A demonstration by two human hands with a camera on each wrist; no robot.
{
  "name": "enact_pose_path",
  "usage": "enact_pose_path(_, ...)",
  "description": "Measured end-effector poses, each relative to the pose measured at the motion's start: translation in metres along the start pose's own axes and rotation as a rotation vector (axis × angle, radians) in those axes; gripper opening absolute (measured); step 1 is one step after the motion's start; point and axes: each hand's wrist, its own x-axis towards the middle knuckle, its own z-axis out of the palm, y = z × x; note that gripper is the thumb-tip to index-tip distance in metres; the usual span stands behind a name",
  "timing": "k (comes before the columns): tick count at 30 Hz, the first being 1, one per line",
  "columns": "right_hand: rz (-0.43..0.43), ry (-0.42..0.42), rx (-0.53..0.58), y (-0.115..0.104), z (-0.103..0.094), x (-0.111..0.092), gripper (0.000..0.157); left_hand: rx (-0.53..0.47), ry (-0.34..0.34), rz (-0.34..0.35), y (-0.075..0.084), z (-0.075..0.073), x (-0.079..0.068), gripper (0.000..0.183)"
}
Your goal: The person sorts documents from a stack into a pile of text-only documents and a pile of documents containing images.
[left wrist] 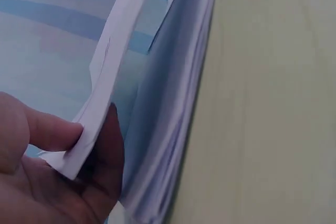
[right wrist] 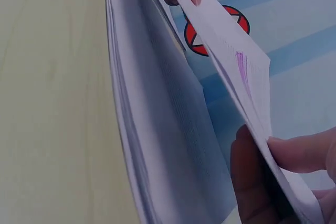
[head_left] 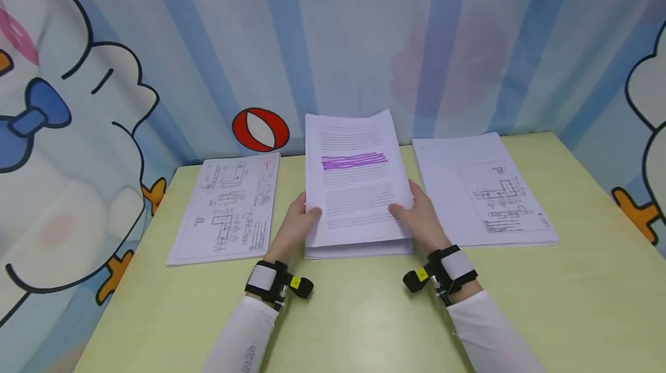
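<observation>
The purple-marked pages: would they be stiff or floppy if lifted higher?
The purple-marked pages are likely somewhat floppy: their top edge dips between its corners. Looking thin in the wrist views, they should feel light. Sheet edges part slightly in the right wrist view, so layers might slide.

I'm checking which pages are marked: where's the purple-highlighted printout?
In the head view, the purple-highlighted printout is central, held by the left grip and right grip above a paper stack.
</observation>
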Motion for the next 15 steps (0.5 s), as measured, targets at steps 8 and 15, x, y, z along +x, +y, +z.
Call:
enact_pose_path(8, 0.019, -0.085, -0.202, 0.008, -0.006, -0.003, 0.079, 0.217, -0.003, -0.024, -0.010, -0.005, 0.000, 0.045)
enact_pose_path(15, 0.026, -0.107, -0.272, 0.012, -0.006, -0.002, 0.072, 0.251, -0.019, -0.068, -0.010, -0.013, -0.004, 0.046)
